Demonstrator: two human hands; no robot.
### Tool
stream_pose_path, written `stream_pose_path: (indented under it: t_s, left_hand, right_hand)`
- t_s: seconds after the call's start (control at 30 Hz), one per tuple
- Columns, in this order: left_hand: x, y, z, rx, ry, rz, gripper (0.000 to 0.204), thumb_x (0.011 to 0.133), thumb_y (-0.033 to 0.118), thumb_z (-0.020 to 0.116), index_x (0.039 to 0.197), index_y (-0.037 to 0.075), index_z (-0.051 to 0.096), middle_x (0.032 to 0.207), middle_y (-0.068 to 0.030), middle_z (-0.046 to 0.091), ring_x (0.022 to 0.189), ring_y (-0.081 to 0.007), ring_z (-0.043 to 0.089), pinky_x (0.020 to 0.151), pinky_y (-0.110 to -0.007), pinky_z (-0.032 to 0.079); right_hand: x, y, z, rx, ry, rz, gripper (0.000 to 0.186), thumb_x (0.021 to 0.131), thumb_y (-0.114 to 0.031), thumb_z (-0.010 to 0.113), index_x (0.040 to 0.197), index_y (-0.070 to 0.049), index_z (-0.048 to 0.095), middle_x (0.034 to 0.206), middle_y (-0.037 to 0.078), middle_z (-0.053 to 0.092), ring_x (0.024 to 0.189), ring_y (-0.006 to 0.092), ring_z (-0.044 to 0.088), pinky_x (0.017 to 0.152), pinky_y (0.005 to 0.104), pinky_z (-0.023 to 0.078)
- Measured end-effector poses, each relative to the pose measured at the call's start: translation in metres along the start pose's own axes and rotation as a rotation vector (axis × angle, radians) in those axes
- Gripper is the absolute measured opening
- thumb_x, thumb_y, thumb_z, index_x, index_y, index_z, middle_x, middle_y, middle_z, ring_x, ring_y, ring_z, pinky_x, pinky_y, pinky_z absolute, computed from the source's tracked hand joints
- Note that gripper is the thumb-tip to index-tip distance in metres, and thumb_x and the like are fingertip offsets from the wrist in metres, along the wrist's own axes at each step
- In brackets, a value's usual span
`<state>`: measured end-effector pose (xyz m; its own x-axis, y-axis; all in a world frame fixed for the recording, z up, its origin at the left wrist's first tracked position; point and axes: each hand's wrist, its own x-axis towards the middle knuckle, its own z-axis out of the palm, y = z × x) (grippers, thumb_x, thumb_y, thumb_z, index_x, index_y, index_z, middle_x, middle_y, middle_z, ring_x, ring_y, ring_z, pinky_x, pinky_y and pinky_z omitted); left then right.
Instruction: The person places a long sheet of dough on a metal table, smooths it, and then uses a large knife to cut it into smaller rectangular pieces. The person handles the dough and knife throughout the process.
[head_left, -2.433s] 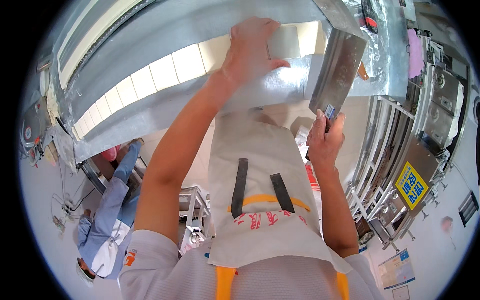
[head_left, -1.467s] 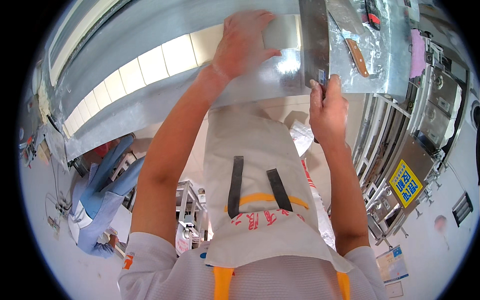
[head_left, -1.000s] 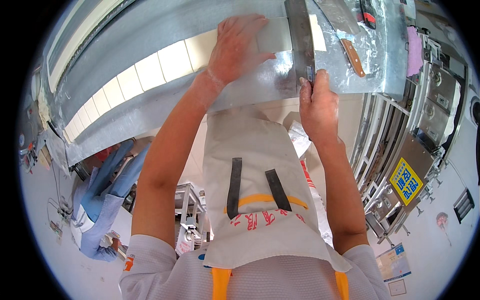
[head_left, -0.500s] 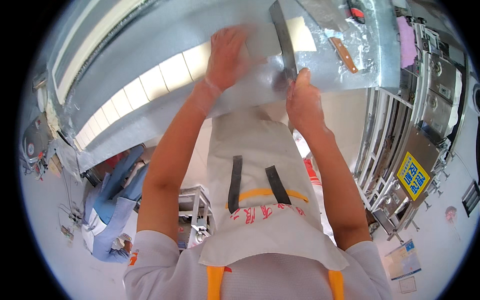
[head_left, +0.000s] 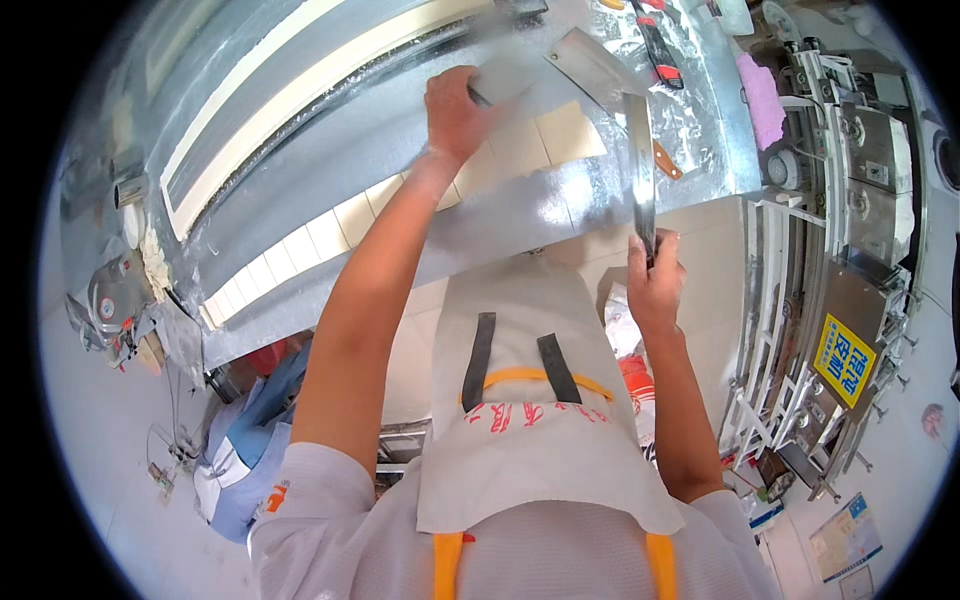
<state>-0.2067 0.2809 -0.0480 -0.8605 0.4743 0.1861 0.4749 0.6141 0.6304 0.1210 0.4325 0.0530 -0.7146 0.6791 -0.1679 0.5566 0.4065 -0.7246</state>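
I see the right hand closed around the handle of a long knife, just off the near edge of the bench. The blade points away from me and stands on its thin edge over the bench's near right part, so I judge it is poised to come down rather than laid flat to rest.

The left hand reaches farther in and wraps around the handle of a broad flat scraper, its grip pressed shut on it. The scraper sits low over the pale dough squares, which I take as the way to slide under them.

More squares run in a row along the near edge toward the left corner, and a long white strip of dough lies along the far side. A cleaver lies flat beside the scraper, toward the right end. A pink cloth sits at the right edge.

The bench is shiny metal sheet, dusted in places. To the right stand metal machines with a yellow sign. The floor is pale; at lower left another person in blue bends beneath the bench's left end.
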Motion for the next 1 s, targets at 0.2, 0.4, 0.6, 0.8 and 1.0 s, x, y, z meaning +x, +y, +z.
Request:
stream_pose_path:
  t_s: [0.2, 0.4, 0.6, 0.8, 1.0]
  left_hand:
    - [0.005, 0.003, 0.033, 0.064, 0.081, 0.102, 0.049, 0.087, 0.036, 0.084, 0.123, 0.007, 0.068, 0.127, -0.0138, 0.067, 0.117, -0.0393, 0.058, 0.106, -0.054, 0.042]
    - [-0.023, 0.037, 0.034, -0.116, -0.176, 0.089, 0.044, 0.086, 0.030, 0.082, 0.120, 0.009, 0.066, 0.118, -0.0122, 0.066, 0.115, -0.0384, 0.059, 0.098, -0.054, 0.045]
    - [0.005, 0.059, 0.053, 0.106, -0.474, 0.097, 0.050, 0.080, 0.028, 0.087, 0.120, 0.010, 0.065, 0.115, -0.0149, 0.067, 0.115, -0.0387, 0.063, 0.097, -0.053, 0.047]
    - [0.027, 0.066, 0.057, 0.086, -0.661, 0.004, 0.041, 0.075, 0.026, 0.091, 0.102, 0.010, 0.065, 0.111, -0.0152, 0.068, 0.111, -0.0392, 0.065, 0.097, -0.052, 0.048]
    - [0.024, 0.079, 0.056, 0.148, -0.573, 0.000, 0.031, 0.076, 0.016, 0.087, 0.096, 0.009, 0.064, 0.102, -0.0137, 0.069, 0.104, -0.0397, 0.067, 0.094, -0.053, 0.050]
  right_hand:
    - [0.014, -0.010, -0.013, -0.155, 0.128, 0.081, 0.031, 0.096, -0.012, 0.074, 0.119, -0.001, 0.057, 0.093, 0.018, 0.070, 0.076, 0.0324, 0.071, 0.072, 0.0438, 0.057]
    - [0.068, -0.008, -0.007, -0.230, 0.153, 0.066, 0.040, 0.091, -0.012, 0.078, 0.124, -0.003, 0.058, 0.104, 0.019, 0.073, 0.091, 0.0389, 0.074, 0.083, 0.0489, 0.057]
    - [0.129, 0.020, -0.006, -0.291, 0.106, -0.064, 0.045, 0.088, -0.014, 0.083, 0.125, -0.004, 0.060, 0.108, 0.021, 0.074, 0.094, 0.0408, 0.073, 0.085, 0.0504, 0.056]
    - [0.168, 0.047, -0.016, -0.317, 0.029, -0.116, 0.047, 0.091, -0.017, 0.083, 0.128, -0.002, 0.060, 0.114, 0.021, 0.072, 0.105, 0.0405, 0.070, 0.089, 0.0487, 0.055]
    - [0.187, 0.068, -0.026, -0.236, -0.051, -0.181, 0.045, 0.094, -0.016, 0.079, 0.132, -0.001, 0.059, 0.113, 0.020, 0.068, 0.109, 0.0406, 0.064, 0.095, 0.0497, 0.052]
